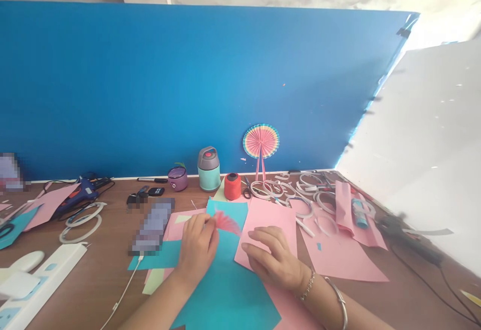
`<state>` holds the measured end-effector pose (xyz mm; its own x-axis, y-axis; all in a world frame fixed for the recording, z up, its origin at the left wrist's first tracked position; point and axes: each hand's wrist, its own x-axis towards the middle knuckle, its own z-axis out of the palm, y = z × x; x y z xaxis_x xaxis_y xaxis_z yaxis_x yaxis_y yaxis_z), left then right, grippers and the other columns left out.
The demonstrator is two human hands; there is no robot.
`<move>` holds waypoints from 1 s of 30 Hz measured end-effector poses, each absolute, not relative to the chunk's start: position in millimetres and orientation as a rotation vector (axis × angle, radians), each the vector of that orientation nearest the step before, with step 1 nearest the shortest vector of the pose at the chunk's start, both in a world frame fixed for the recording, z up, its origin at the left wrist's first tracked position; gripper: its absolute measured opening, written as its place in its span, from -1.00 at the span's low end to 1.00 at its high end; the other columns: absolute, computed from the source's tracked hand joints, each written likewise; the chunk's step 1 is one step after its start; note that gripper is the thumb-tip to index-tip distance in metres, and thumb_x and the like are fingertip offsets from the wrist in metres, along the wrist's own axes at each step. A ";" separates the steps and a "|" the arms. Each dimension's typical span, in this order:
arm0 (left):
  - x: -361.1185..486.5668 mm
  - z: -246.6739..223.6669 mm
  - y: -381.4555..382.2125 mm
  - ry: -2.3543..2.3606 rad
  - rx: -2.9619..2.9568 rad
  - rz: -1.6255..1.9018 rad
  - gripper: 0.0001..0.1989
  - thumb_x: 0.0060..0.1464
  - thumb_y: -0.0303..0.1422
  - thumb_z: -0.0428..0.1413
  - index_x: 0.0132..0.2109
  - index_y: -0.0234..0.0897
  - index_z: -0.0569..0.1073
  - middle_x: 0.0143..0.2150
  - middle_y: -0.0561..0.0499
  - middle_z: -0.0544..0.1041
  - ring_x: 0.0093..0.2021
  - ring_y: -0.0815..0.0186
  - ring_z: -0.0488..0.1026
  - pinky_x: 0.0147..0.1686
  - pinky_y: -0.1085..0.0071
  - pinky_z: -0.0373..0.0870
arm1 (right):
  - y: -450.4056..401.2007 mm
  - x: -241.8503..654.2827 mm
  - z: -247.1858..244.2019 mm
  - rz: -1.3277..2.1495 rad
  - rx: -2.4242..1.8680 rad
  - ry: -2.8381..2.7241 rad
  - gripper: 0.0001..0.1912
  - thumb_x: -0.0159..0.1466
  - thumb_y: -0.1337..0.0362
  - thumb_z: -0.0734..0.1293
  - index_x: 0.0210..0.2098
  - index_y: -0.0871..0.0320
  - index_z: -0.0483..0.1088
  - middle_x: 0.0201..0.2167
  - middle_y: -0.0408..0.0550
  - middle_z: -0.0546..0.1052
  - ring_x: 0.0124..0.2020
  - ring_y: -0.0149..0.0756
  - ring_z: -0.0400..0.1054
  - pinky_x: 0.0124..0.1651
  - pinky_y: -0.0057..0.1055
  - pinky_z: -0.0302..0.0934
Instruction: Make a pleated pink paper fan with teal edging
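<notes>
My left hand (197, 245) pinches one end of a small pleated pink paper piece (227, 223), which is blurred and fans out to the right. Beside it, my right hand (274, 257) hovers over a pink sheet (272, 215) with its fingers apart, holding nothing. Under both hands lies a large teal sheet (233, 290), overlapping other pink and teal papers. A round pleated paper fan (261, 141) in pink, yellow and blue leans against the blue board behind.
Behind the papers stand a red thread spool (232, 187), a teal jar (209, 170) and a purple cup (178, 178). White paper strips (287, 190) pile up at right. A phone (153, 227) and a power strip (48, 285) lie left.
</notes>
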<state>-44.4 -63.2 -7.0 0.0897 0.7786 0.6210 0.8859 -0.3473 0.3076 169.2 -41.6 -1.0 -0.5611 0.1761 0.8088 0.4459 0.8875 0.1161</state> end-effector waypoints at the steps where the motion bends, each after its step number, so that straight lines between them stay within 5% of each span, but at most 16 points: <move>1: -43.6 -7.4 -62.5 -1.683 -2.202 -0.946 -0.70 0.20 -0.50 -0.12 -0.03 -0.26 0.43 -0.29 -0.07 0.41 -0.24 0.18 0.32 -0.25 0.23 0.27 | -43.2 168.5 -0.4 -0.439 -0.472 -2.139 -0.62 0.21 0.44 0.25 0.01 0.04 0.28 -0.19 0.02 0.47 -0.06 -0.18 0.32 -0.05 -0.19 0.22; 7: -32.7 -10.7 -62.9 -1.620 -2.332 -0.467 -0.64 0.15 -0.59 -0.11 0.02 -0.25 0.39 -0.30 -0.04 0.39 -0.26 0.18 0.29 -0.26 0.25 0.24 | -36.7 157.9 -1.4 -0.442 -0.674 -2.362 -0.62 0.23 0.44 0.19 0.04 0.14 0.31 0.00 0.05 0.41 0.16 -0.05 0.09 0.23 0.08 -0.23; 13: -33.2 -13.7 -62.1 -1.579 -2.487 -0.397 -0.73 0.17 -0.58 -0.10 -0.12 -0.26 0.43 -0.31 -0.02 0.40 -0.27 0.20 0.29 -0.27 0.27 0.24 | -20.8 164.0 -14.5 -0.203 -0.813 -2.456 -0.76 0.25 0.50 0.17 -0.32 0.12 0.43 -0.32 -0.04 0.41 -0.21 -0.27 0.21 -0.02 -0.20 0.03; 18: -44.4 -17.2 -60.0 -1.620 -2.565 -0.505 -0.80 0.21 -0.51 -0.07 -0.32 -0.26 0.41 -0.33 0.00 0.42 -0.28 0.24 0.30 -0.28 0.30 0.22 | -18.0 170.9 -17.3 -0.060 -0.920 -2.580 -0.78 0.26 0.47 0.22 -0.30 0.09 0.46 -0.43 -0.08 0.38 -0.34 -0.31 0.15 -0.27 -0.34 -0.02; 30: -42.7 -12.8 -63.6 -1.556 -2.657 -0.548 -0.75 0.24 -0.48 -0.09 -0.15 -0.18 0.47 -0.30 0.00 0.42 -0.24 0.24 0.30 -0.27 0.32 0.21 | -23.1 165.3 -11.6 -0.111 -0.868 -2.675 -0.70 0.23 0.51 0.17 -0.17 0.10 0.42 -0.39 -0.05 0.36 -0.31 -0.27 0.13 -0.29 -0.33 -0.08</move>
<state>-42.7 -63.6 -12.8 0.4435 0.8430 0.3045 0.8478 -0.5048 0.1627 165.3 -23.1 -11.6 -0.7621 0.5578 0.3287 0.5830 0.8120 -0.0262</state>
